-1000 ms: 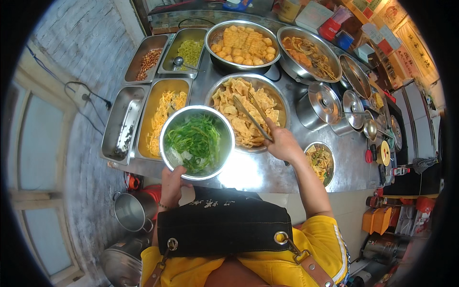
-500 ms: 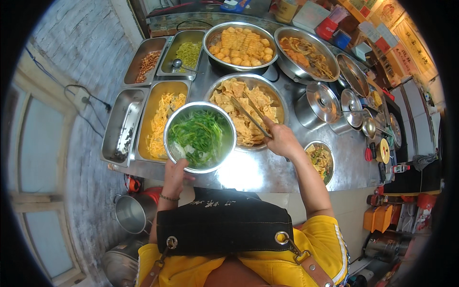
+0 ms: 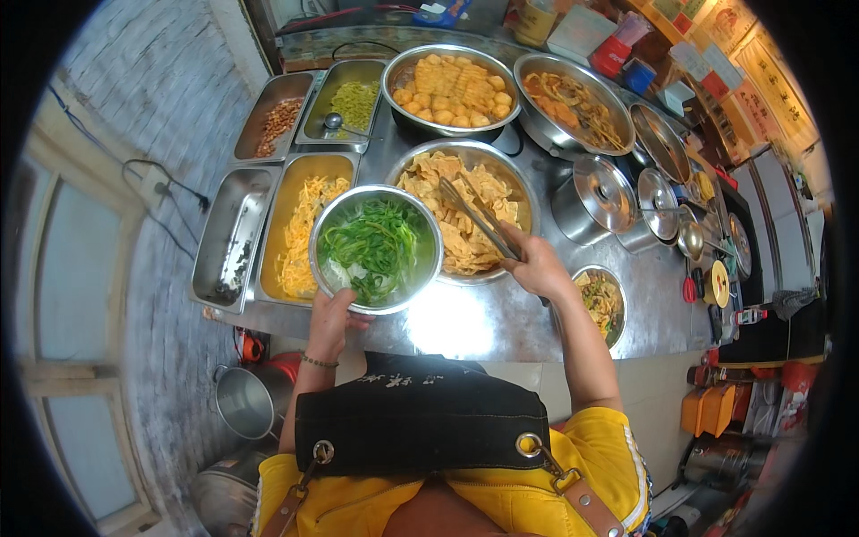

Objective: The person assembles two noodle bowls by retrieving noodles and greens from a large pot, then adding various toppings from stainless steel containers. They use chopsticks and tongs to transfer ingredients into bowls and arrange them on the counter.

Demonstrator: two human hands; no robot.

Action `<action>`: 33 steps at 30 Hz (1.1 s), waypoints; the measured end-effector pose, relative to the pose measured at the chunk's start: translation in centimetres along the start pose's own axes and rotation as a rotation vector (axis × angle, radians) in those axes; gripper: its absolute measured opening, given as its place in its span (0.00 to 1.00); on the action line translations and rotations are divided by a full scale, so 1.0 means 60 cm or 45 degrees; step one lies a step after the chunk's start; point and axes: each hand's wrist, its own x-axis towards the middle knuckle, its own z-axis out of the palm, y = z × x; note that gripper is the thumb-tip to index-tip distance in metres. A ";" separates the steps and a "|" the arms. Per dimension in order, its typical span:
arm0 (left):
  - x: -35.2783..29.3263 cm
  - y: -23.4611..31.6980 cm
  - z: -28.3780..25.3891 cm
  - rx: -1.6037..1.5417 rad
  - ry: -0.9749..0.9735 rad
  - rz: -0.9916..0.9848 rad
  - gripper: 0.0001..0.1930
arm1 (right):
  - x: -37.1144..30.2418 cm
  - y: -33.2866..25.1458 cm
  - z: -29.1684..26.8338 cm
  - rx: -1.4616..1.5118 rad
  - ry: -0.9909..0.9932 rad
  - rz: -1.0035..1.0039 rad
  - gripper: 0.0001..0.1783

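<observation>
My left hand (image 3: 333, 320) grips the near rim of a steel bowl (image 3: 433, 268) of chopped leafy greens (image 3: 371, 246), with what look like pale noodles under them. This bowl is held over the table's front edge and overlaps a pan of yellow shreds (image 3: 309, 228). My right hand (image 3: 540, 268) is closed around metal tongs (image 3: 488, 228). Their tips reach over a large bowl (image 3: 528, 192) of flat golden fried pieces (image 3: 429, 174); I cannot tell whether they pinch one. Right of my right forearm stands a small bowl of mixed food (image 3: 598, 300).
Pans of peanuts (image 3: 279, 121) and diced green vegetables (image 3: 353, 98) stand back left, near an almost bare pan (image 3: 231, 234). Behind are basins of fried tofu and balls (image 3: 452, 85) and stewed food (image 3: 577, 103). Lidded pots (image 3: 586, 201) and a ladle (image 3: 691, 237) are at right.
My right hand and the tongs have shifted slightly right, and the tong tips have come closer together. The bowl of greens has moved very slightly up and right in my left hand.
</observation>
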 end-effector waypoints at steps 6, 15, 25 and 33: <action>0.011 0.009 0.006 -0.015 0.012 -0.029 0.18 | -0.055 -0.016 -0.037 0.151 -0.011 -0.116 0.37; 0.019 -0.008 0.012 -0.014 -0.027 -0.036 0.18 | -0.017 -0.030 -0.026 0.433 0.059 -0.145 0.43; 0.014 -0.012 -0.003 -0.023 0.006 -0.060 0.16 | 0.106 -0.030 0.032 -0.404 0.010 0.024 0.41; 0.009 -0.009 -0.005 -0.061 0.005 -0.034 0.17 | 0.083 -0.017 0.005 -0.284 -0.025 0.019 0.37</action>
